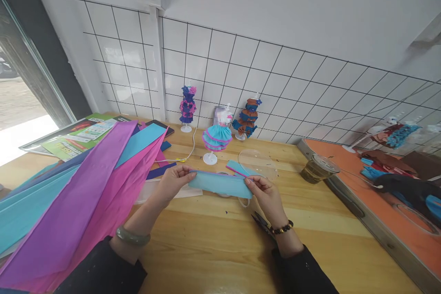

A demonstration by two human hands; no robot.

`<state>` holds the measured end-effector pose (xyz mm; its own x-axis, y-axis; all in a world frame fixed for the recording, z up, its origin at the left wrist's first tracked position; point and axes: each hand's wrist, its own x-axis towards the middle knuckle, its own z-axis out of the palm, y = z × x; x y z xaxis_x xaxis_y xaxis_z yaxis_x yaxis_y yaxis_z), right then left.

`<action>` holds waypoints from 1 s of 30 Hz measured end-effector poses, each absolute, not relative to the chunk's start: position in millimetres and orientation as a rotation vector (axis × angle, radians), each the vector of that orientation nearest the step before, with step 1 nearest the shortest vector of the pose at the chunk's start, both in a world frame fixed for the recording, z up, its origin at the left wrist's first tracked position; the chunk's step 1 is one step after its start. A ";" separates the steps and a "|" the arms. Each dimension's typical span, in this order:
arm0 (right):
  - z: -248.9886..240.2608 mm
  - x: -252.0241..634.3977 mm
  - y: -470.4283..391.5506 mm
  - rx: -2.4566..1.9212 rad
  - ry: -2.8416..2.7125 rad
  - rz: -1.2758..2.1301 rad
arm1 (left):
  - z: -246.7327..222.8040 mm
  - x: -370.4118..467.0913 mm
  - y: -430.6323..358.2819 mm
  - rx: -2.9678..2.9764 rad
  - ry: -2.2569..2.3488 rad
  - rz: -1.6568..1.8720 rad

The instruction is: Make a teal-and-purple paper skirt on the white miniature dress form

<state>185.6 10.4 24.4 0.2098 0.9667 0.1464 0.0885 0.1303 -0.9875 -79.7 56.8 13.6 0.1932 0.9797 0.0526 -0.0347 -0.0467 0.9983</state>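
A light blue strip (220, 183) with a purple upper edge is stretched between my two hands above the wooden table. My left hand (176, 180) pinches its left end between thumb and fingers. At the right end, my right hand (264, 192) pinches it the same way. Just behind the strip stands a small dress form in a ruffled turquoise and pink dress (217, 138). Another blue piece with a pink edge (237, 167) lies behind my right hand. Black scissors (262, 224) lie beside my right wrist, partly hidden by it.
Long purple (79, 197), blue and pink sheets cover the left side. Two more dressed forms (188, 108) (246, 121) stand by the tiled wall. A clear round disc (257, 164) and a cup (319, 168) sit at the right, beside an orange-topped surface (375, 206).
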 end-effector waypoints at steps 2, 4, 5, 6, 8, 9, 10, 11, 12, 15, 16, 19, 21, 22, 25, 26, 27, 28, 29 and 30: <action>24.1 185.9 10.9 -1.249 -1.155 0.951 | 14.6 -79.9 56.0 1.310 1.010 1.105; 23.9 186.3 11.4 -1.240 -1.148 0.986 | 15.9 -80.4 54.6 1.310 1.003 1.089; 23.9 186.5 11.6 -1.236 -1.144 0.999 | 16.4 -80.7 53.9 1.310 1.002 1.080; 23.9 186.8 11.8 -1.234 -1.139 1.009 | 16.7 -81.0 53.3 1.310 1.000 1.069; 24.0 187.3 12.0 -1.231 -1.129 1.019 | 16.5 -81.4 52.3 1.308 0.991 1.044; 24.1 187.6 12.1 -1.230 -1.125 1.024 | 16.1 -81.5 52.2 1.304 0.983 1.033; 24.1 187.9 12.2 -1.229 -1.123 1.029 | 15.5 -81.4 52.2 1.300 0.975 1.022; 24.1 188.1 12.3 -1.228 -1.121 1.034 | 14.7 -81.3 52.4 1.297 0.971 1.013; 24.1 188.3 12.4 -1.227 -1.122 1.041 | 13.9 -81.2 52.9 1.295 0.969 1.005; 24.0 188.3 12.7 -1.222 -1.126 1.061 | 11.3 -81.3 55.2 1.296 0.980 0.994; 23.9 188.3 12.8 -1.221 -1.127 1.068 | 10.4 -81.5 56.1 1.294 0.985 0.993; 23.5 188.2 13.0 -1.213 -1.133 1.087 | 7.8 -82.5 58.7 1.289 1.010 1.006; 23.0 188.5 12.8 -1.205 -1.138 1.095 | 6.0 -83.2 60.1 1.288 1.026 1.018; 22.7 188.7 12.7 -1.201 -1.142 1.098 | 5.0 -83.6 60.8 1.289 1.030 1.023; 22.2 189.7 12.3 -1.190 -1.157 1.104 | 2.7 -84.8 62.4 1.289 1.028 1.031; 22.1 190.1 12.2 -1.187 -1.163 1.105 | 2.4 -85.2 62.8 1.286 1.025 1.034; 21.9 190.5 12.2 -1.185 -1.169 1.106 | 2.4 -85.5 63.0 1.281 1.024 1.037; 21.7 191.1 12.2 -1.184 -1.176 1.106 | 2.8 -85.8 62.9 1.274 1.022 1.038; 21.5 191.6 12.3 -1.183 -1.182 1.107 | 3.7 -86.1 62.6 1.267 1.017 1.036; 21.2 192.2 12.3 -1.185 -1.187 1.109 | 4.9 -86.3 62.0 1.260 1.010 1.032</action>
